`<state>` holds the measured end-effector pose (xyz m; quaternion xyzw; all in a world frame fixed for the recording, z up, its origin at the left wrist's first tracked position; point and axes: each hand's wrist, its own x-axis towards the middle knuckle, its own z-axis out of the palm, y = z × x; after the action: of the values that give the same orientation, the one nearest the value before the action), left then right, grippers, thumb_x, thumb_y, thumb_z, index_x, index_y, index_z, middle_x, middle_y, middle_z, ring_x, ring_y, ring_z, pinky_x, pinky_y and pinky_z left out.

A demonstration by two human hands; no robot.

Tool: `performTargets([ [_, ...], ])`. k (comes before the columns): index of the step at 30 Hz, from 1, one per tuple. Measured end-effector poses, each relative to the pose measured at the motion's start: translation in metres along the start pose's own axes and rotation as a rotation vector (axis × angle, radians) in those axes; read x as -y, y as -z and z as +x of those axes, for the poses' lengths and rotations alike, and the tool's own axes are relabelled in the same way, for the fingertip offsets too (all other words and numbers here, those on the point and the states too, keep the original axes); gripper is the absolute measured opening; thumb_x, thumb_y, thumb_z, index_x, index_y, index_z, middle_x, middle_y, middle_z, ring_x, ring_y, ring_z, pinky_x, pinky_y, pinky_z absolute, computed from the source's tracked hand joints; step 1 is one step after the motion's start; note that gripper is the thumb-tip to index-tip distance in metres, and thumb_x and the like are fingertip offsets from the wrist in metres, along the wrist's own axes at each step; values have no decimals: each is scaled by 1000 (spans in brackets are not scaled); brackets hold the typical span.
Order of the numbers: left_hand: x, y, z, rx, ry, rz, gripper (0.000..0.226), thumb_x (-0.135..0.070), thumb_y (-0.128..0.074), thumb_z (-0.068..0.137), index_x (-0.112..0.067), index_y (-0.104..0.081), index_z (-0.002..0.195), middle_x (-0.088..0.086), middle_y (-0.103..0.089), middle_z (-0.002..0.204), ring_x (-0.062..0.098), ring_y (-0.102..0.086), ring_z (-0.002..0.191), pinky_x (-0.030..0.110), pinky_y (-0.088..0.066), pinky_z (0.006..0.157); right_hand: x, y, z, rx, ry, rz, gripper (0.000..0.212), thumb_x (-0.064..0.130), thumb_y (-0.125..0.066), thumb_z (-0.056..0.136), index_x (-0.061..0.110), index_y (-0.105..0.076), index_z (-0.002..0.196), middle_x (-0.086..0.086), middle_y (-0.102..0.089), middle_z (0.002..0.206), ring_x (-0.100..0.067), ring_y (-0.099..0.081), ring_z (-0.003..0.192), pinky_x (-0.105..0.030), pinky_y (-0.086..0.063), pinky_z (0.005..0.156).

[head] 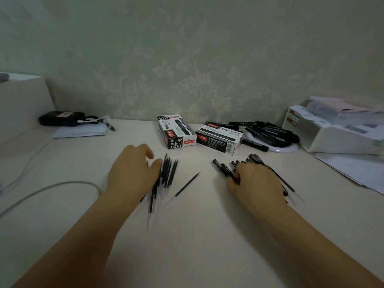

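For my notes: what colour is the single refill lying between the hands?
The single refill is black, with a pale end; seen best in the head view.

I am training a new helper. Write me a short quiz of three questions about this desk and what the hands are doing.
1. True or false: the right hand grips the lone refill that lies between the two hands.
2. What lies under the left hand? A) thin refills B) scissors C) coins
3. How many boxes marked 1120 are behind the hands?
Key: 1 false, its fingers curl on black pens; 2 A; 3 two.
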<state>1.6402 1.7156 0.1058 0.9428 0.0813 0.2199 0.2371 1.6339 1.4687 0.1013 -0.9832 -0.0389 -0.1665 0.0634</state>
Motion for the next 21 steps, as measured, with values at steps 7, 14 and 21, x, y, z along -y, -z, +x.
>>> performTargets([
  [7,-36,-20,-27,352,-6,-489,16,-45,-65,85,-29,-68,82,-9,-66,70,2,-59,60,20,-43,57,-3,6,4,-94,-24,124,23,35,-55,96,18,-62,83,6,-59,74,-14,-58,69,-29,-45,60],
  [14,-56,-19,-39,659,219,-1166,28,-28,-50,99,-6,-66,105,14,-73,96,23,-72,88,30,-59,79,24,9,-12,218,22,986,21,36,-68,90,21,-75,77,3,-73,69,-5,-67,64,-21,-53,61],
  [21,-50,-13,-33,526,189,-938,11,-25,-51,97,-16,-56,101,-8,-66,67,2,-52,49,17,-42,47,18,6,-7,85,-39,994,23,49,-61,90,29,-70,84,6,-72,72,-3,-55,54,-31,-53,60],
])
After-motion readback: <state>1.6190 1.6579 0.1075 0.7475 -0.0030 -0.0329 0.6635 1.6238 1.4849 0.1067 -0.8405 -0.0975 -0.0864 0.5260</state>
